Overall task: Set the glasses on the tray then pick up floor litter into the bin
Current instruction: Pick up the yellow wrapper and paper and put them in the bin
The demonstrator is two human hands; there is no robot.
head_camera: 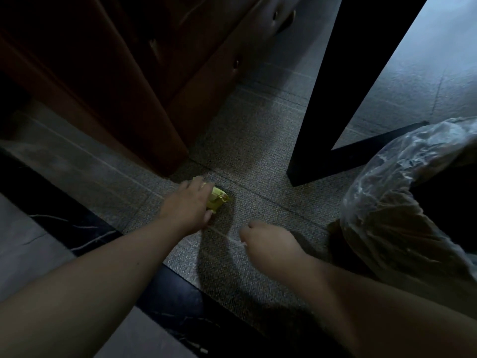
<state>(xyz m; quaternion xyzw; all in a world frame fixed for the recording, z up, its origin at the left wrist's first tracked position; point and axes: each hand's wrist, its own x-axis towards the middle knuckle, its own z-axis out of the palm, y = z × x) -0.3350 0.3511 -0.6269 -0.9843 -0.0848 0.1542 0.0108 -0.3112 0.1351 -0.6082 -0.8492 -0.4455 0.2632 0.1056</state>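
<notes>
Left hand (189, 202) is down on the grey carpet (247, 156), fingers curled around a crumpled yellow wrapper (216, 198) that sticks out to the right of them; grip looks closed, lift not confirmed. Right hand (268, 241) hangs loosely curled and empty, nearer the camera. The bin liner (402, 187) lies well right of the wrapper, so the carry likely runs rightward, past the right hand.

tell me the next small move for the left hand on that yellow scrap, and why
Probably close the fingers and lift. The left hand is already on the crumpled yellow wrapper, which lies on the carpet. The plastic-lined bin sits close by to the right, and the right hand looks empty.
</notes>
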